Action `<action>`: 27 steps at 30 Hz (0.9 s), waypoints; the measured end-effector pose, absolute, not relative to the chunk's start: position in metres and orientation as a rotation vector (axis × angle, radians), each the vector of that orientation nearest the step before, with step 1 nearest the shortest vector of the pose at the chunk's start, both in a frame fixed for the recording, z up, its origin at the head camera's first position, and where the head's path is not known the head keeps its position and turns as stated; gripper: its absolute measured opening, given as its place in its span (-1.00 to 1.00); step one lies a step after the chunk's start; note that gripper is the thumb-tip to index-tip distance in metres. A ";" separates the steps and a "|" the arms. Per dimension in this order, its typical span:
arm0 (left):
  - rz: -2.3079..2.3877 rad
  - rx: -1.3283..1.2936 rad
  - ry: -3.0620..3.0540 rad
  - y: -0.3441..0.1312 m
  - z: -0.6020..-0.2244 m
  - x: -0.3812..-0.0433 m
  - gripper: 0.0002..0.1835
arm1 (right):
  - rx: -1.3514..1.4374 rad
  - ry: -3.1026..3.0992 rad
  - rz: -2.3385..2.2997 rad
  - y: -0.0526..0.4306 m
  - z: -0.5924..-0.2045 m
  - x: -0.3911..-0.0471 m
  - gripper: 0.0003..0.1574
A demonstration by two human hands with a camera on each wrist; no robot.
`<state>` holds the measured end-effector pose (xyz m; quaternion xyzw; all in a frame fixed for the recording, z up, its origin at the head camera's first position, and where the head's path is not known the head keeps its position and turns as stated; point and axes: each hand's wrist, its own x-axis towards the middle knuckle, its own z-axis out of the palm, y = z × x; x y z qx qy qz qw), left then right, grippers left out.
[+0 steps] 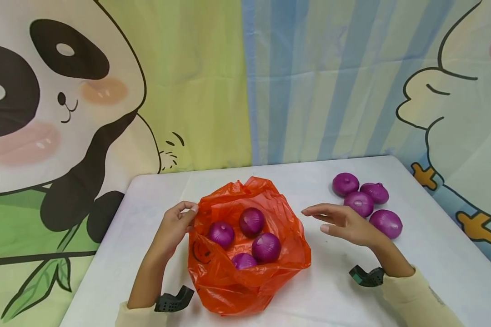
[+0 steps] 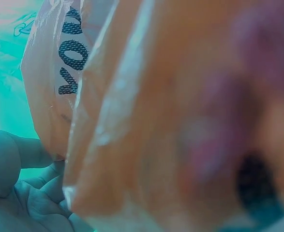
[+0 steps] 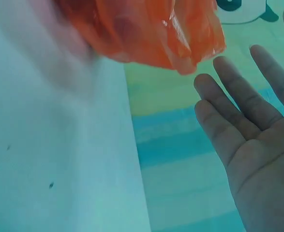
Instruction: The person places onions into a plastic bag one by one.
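Note:
A red plastic bag [image 1: 245,290] stands wide-mouthed on the table, with several purple onions [image 1: 266,248] inside. My left hand [image 1: 176,225] pinches the bag's left rim between thumb and fingers; the left wrist view shows the thumb against the plastic [image 2: 112,121]. To the right of the bag, my right hand [image 1: 348,222] hovers with its fingers extended and holds nothing. The right wrist view shows that palm [image 3: 267,159] and its spread fingers, apart from the bag. Several more onions [image 1: 358,204] lie together just beyond the right hand.
The white table [image 1: 311,295] ends at a back edge against a printed curtain [image 1: 212,91] with a panda and a white bird. A dark device [image 1: 174,299] sits on the left wrist, and a similar one [image 1: 367,276] on the right.

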<state>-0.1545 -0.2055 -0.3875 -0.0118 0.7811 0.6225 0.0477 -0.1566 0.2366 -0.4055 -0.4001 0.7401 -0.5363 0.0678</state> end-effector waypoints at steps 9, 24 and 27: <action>1.887 -0.041 2.391 -0.205 -0.385 -0.154 -0.67 | -1.002 2.588 -1.590 0.273 -0.410 -0.142 -0.30; 1.914 -0.013 2.381 -0.206 -0.385 -0.152 -0.67 | -0.471 3.065 -1.446 0.353 -0.419 -0.127 -0.18; 1.914 -0.028 2.383 -0.206 -0.386 -0.152 -0.68 | -0.365 3.085 -1.403 0.361 -0.429 -0.127 -0.14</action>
